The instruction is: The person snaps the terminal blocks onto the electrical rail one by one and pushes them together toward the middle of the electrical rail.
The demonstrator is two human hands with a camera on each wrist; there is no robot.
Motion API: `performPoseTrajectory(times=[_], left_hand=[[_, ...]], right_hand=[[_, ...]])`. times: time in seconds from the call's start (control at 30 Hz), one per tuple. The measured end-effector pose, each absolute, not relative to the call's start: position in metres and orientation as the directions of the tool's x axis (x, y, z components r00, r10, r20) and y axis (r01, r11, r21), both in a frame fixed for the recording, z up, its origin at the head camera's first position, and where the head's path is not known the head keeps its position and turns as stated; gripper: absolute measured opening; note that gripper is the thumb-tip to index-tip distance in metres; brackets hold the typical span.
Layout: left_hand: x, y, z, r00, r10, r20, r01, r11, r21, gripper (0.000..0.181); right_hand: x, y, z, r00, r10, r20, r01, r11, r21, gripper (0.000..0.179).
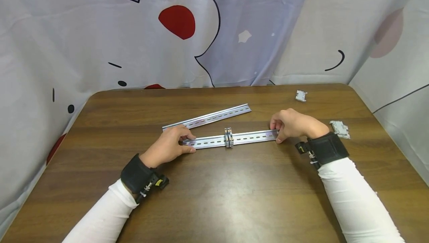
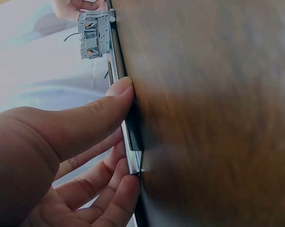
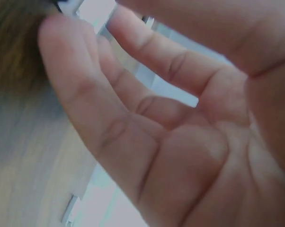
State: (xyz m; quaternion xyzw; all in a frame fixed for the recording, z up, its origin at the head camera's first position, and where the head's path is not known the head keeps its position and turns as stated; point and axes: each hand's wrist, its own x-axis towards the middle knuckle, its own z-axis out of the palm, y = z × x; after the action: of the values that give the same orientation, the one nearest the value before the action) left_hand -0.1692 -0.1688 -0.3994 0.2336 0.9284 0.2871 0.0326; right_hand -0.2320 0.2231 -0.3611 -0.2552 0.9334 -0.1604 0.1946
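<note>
A slotted metal DIN rail (image 1: 251,138) lies across the table, with a few slim grey terminal blocks (image 1: 229,138) mounted near its middle. My left hand (image 1: 169,144) grips the rail's left end, thumb on the near edge and fingers on the far edge. In the left wrist view, the rail's end (image 2: 134,161) shows between thumb and fingers, and the grey terminal blocks (image 2: 93,35) stand farther along it. At the right end, my right hand (image 1: 293,123) holds the rail between thumb and fingers. The right wrist view is mostly filled by curved fingers and palm.
Behind this rail lies a second DIN rail (image 1: 214,117), slanted, its left end close to my left hand. Loose grey terminal blocks (image 1: 340,129) lie right of my right wrist, and another terminal block (image 1: 301,95) sits near the table's back edge. A patterned curtain (image 1: 248,60) hangs behind.
</note>
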Motion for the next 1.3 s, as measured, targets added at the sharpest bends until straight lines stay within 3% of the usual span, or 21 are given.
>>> performPoseTrajectory(times=[0.37,0.73,1.07,1.3], left_hand=[[-0.174,-0.177,-0.399,-0.926,0.367,0.091,0.361,0.787,0.5,0.034],[-0.177,-0.183,-0.395,-0.919,0.367,0.147,0.387,0.762,0.519,0.032],[-0.189,-0.209,-0.392,-0.947,0.262,0.188,0.322,0.787,0.526,0.028],[-0.199,-0.218,-0.393,-0.96,0.257,0.113,0.278,0.818,0.503,0.028]], right_hand=[[-0.237,0.21,-0.368,-0.881,-0.441,-0.174,-0.337,0.841,-0.424,0.034],[-0.243,0.202,-0.36,-0.864,-0.45,-0.228,-0.336,0.85,-0.406,0.028],[-0.264,0.179,-0.366,-0.875,-0.416,-0.247,-0.303,0.87,-0.389,0.031],[-0.28,0.168,-0.369,-0.873,-0.454,-0.18,-0.37,0.855,-0.364,0.049]])
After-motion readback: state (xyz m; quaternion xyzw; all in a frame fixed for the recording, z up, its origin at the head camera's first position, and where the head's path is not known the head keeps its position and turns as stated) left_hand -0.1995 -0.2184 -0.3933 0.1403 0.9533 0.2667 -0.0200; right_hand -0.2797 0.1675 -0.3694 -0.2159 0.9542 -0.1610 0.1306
